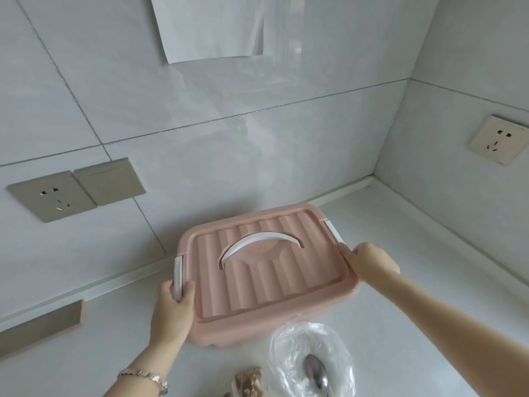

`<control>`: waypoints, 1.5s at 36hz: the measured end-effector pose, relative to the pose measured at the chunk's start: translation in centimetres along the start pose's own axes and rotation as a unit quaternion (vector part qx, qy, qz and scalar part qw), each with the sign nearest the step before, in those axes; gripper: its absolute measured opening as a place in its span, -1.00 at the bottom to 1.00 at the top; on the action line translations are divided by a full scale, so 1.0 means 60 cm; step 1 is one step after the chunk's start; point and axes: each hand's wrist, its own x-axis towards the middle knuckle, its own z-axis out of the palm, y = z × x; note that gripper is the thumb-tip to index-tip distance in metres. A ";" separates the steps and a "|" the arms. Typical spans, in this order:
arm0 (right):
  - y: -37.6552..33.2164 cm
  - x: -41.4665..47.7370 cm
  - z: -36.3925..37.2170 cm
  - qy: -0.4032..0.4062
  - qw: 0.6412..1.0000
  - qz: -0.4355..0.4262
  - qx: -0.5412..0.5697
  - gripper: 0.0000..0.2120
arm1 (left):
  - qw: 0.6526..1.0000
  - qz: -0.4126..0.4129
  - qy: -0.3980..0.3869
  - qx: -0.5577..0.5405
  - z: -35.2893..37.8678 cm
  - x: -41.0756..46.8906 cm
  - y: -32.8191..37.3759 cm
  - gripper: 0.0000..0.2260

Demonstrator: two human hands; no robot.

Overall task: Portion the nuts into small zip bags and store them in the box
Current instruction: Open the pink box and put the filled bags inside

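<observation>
Right now both my hands are on the pink box (266,282), which sits over the pale counter (429,267) near the back wall, its ribbed lid (286,270) closed on top. Whether its base rests fully on the counter I cannot tell, since my forearm and the box's own wall hide it.

My left hand (171,310) clasps the box's left end. Its thumb lies on the lid side and its fingers curl round the outer side of the white left latch (178,275). My right hand (369,262) grasps the box's right rim, fingers bent over the lid's edge just below the white right latch (333,230). That latch stands tilted outward at the corner. A curved white handle (257,242) lies flat in a recess in the middle of the lid.

Just in front of the box, a crumpled clear plastic bag (337,353) holds 1 metal spoon (315,371). Beside it to the left, brown nuts (249,382) show at the frame's lower edge, partly cut off.

A metal bracelet (143,378) circles my left wrist. On the tiled wall to the left are 1 socket (53,196) and a blank plate (110,180) touching it. Another socket (499,138) is set in the right wall.
</observation>
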 end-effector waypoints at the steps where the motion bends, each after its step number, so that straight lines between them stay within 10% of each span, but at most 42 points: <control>1: 0.001 -0.006 0.000 0.001 1.000 -0.003 -0.015 -0.48 | 1.000 -0.004 0.005 -0.006 -0.002 -0.007 -0.002 -0.84; 12: 0.025 -0.043 0.000 -0.052 0.994 0.085 0.048 -0.72 | 1.000 -0.002 0.018 -0.007 0.000 -0.028 -0.013 -0.84; 18: 0.026 -0.122 0.006 0.205 0.937 -0.277 0.060 -0.74 | 0.999 -0.013 0.034 -0.006 -0.005 -0.017 -0.021 -0.72; 25: -0.020 -0.190 0.055 0.117 0.860 -0.485 -0.109 -0.50 | 0.996 0.062 -0.008 0.070 -0.029 -0.005 -0.023 -0.78; 39: -0.038 -0.206 0.065 0.118 0.863 -0.484 -0.087 -0.57 | 0.993 0.068 -0.032 0.094 -0.069 0.002 -0.047 -0.74; 54: -0.069 -0.211 0.006 0.057 0.884 -0.455 -0.091 -0.67 | 0.929 -0.178 -0.040 -0.322 -0.041 -0.065 -0.028 -0.72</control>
